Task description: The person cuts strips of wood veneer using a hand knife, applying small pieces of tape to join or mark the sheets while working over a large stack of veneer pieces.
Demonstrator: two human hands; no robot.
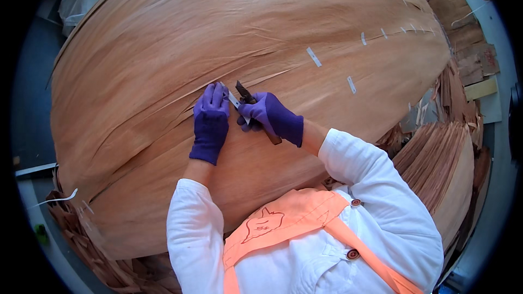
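A large sheet of reddish-brown wood veneer (pixel 163 38) lies before me, with long splits and raised edges across it. My left hand (pixel 211 120), in a purple glove, rests flat on the veneer, fingers stretched out beside a split. Its fingertips touch the upper end of a short white tape strip (pixel 233 99). Close on its right, my right hand (pixel 268 114), gloved alike, is closed round a knife (pixel 243 90) with a dark blade end and a brown handle end. The right thumb is at the strip's lower part; whether it pinches the tape is hidden.
More white tape pieces (pixel 314 56) stick to the veneer toward the right, some along a seam. A stack of veneer sheets (pixel 436 158) lies at the lower right. Torn veneer scraps (pixel 81 245) lie at the lower left. A white cord (pixel 62 198) shows at the left edge.
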